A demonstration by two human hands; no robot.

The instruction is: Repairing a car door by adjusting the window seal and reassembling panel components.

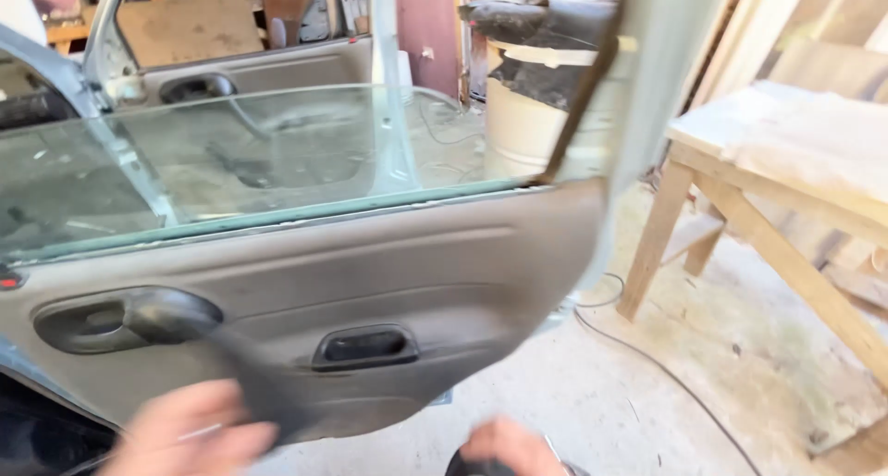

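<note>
An open car door [305, 282] with a grey inner trim panel fills the left and middle of the head view. Its window glass [231, 161] is partly raised. A dark armrest pull [365, 346] and a door handle recess [129, 319] sit on the panel. My left hand [190, 434] is blurred at the bottom left, close to the panel's lower part below the handle recess. My right hand [509, 448] is at the bottom edge, over a dark round object [467, 464] that is mostly out of frame. Whether either hand grips anything is unclear.
A wooden table [786, 161] stands at the right. A black cable [647, 356] runs across the dusty concrete floor. A pale barrel [523, 129] with dark material on top stands behind the door. Another open car door [250, 69] shows through the glass.
</note>
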